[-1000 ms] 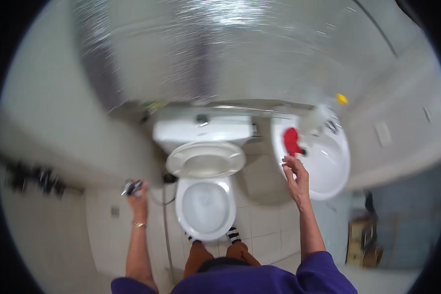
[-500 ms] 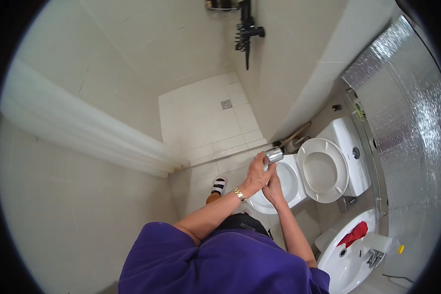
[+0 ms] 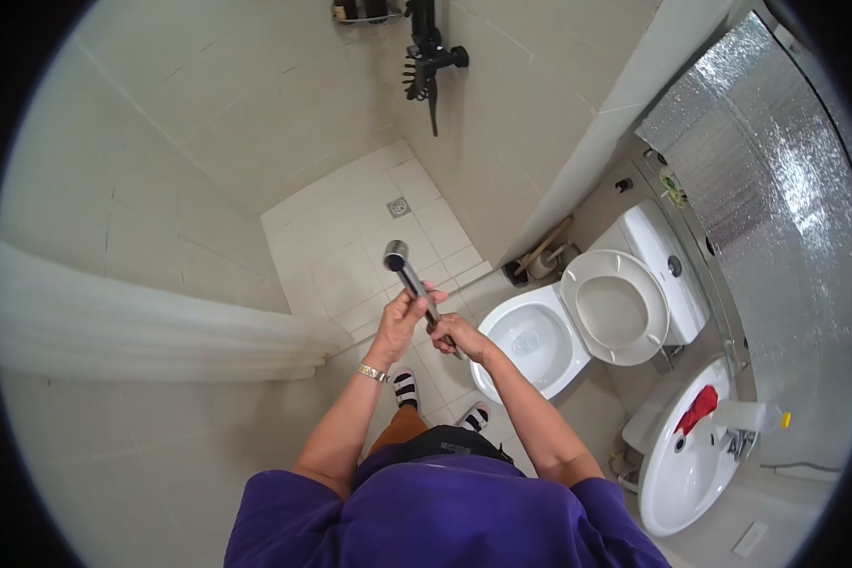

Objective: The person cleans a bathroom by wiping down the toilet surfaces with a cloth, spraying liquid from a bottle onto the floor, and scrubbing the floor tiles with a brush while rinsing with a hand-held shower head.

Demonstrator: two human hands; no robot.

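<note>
Presently, the left hand (image 3: 399, 324) and right hand (image 3: 458, 335) grip a silver, tubular, metallic tool (image 3: 410, 279). A white ceramic toilet (image 3: 585, 331) stands to their right.

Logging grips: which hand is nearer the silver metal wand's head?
The left hand, wearing a gold metal wristband; the right hand grips the wand farther down.

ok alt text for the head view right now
A person's left hand and right hand hold a slim metal tool above a bathroom floor, with an open toilet and a white sink bearing a red cloth to the right.
</note>
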